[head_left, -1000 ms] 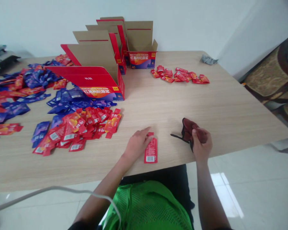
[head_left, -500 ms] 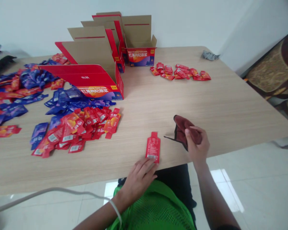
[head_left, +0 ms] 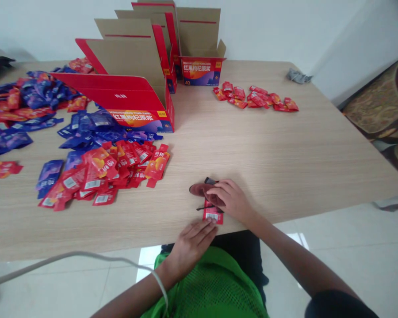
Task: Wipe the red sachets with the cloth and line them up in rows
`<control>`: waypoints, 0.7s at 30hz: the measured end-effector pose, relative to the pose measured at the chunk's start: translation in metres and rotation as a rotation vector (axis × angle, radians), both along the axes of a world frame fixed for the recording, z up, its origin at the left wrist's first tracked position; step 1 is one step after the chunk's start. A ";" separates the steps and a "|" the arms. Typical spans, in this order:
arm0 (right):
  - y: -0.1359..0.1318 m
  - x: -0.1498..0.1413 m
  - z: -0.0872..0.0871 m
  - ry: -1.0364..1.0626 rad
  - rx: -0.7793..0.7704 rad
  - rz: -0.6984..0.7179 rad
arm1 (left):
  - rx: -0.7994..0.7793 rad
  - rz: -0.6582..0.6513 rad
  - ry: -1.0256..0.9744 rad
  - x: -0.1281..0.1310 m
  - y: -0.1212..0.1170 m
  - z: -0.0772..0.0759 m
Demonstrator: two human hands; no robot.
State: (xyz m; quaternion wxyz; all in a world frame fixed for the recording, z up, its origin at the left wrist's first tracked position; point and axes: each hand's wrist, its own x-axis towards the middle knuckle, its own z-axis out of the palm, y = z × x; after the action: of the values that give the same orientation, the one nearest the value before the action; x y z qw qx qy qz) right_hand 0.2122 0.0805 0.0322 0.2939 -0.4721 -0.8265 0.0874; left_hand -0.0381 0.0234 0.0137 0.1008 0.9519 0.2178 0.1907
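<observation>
A red sachet [head_left: 213,216] lies flat near the table's front edge, its upper part hidden. The fingertips of my left hand [head_left: 193,240] rest on its lower end, the fingers stretched out flat. My right hand [head_left: 232,199] is closed on a dark brown cloth [head_left: 200,190] with a black edge, held over the sachet's upper part. To the left lies a pile of red sachets [head_left: 101,165], with blue sachets [head_left: 96,123] heaped just behind it.
Several open cardboard boxes, including a near red one [head_left: 142,104] and a far one [head_left: 202,70], stand at the back. Small red packets [head_left: 257,98] lie at back right, near a grey crumpled thing [head_left: 298,76]. A pale cable [head_left: 86,254] crosses at lower left.
My right hand has moved left with the brown cloth, from beside the red sachet to over its upper part. The left hand stays at the sachet's lower end.
</observation>
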 end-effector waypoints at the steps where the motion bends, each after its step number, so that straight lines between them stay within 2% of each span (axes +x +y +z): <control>1: 0.011 0.004 0.002 -0.019 0.010 -0.021 | 0.007 0.001 0.004 0.000 0.000 -0.001; 4: 0.038 0.015 0.014 -0.037 0.058 -0.123 | 0.002 0.019 -0.015 0.000 -0.001 -0.005; 6: 0.042 0.019 0.027 0.043 0.131 -0.224 | -0.017 0.036 -0.034 0.001 -0.001 -0.005; 9: 0.022 0.015 0.047 0.223 0.238 -0.333 | -0.043 0.051 -0.061 0.002 -0.001 -0.002; 11: -0.003 0.005 0.052 0.252 0.210 -0.266 | -0.053 0.052 -0.081 0.002 0.000 -0.002; 13: -0.029 -0.007 0.046 0.189 0.097 -0.096 | -0.066 0.057 -0.111 0.003 0.000 -0.002; 15: -0.049 -0.017 0.032 0.105 -0.005 0.043 | -0.083 0.057 -0.149 0.004 0.000 -0.004; 18: -0.058 -0.022 0.012 0.071 -0.062 0.042 | -0.100 0.054 -0.172 0.004 -0.002 -0.006; 21: -0.046 -0.016 0.004 0.062 -0.088 -0.007 | -0.098 0.048 -0.121 0.003 -0.002 -0.006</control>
State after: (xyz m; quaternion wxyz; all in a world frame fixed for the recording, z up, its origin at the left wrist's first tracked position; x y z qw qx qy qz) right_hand 0.1963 0.0349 0.0361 0.2984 -0.4844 -0.8108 0.1374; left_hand -0.0353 0.0212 0.0075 0.1559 0.9270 0.2430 0.2393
